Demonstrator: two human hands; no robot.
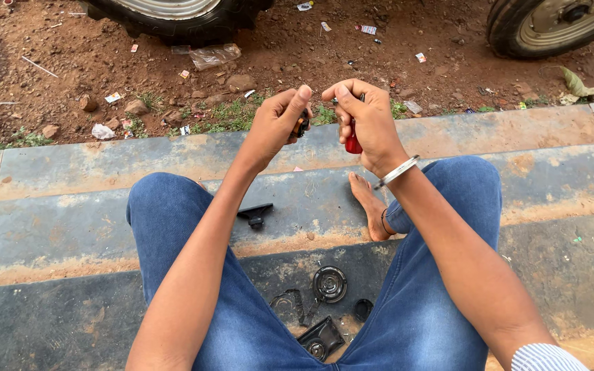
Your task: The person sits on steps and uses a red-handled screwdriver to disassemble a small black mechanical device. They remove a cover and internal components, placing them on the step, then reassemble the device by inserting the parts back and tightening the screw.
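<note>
Left hand (274, 126): closed around small dark round part (301, 125), pinched at fingertips.
Right hand (368, 118): gripping red-handled screwdriver (353, 140), raised just beside left hand.
Step between knees: black round disc (329, 284), black square plastic housing (321, 338), black bracket (256, 214).

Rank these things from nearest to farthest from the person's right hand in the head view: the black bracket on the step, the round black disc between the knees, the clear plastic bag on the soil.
From the right hand:
1. Black bracket, lower left, on the step.
2. Clear plastic bag, upper left, on the soil.
3. Round black disc, straight below, between the knees.
</note>
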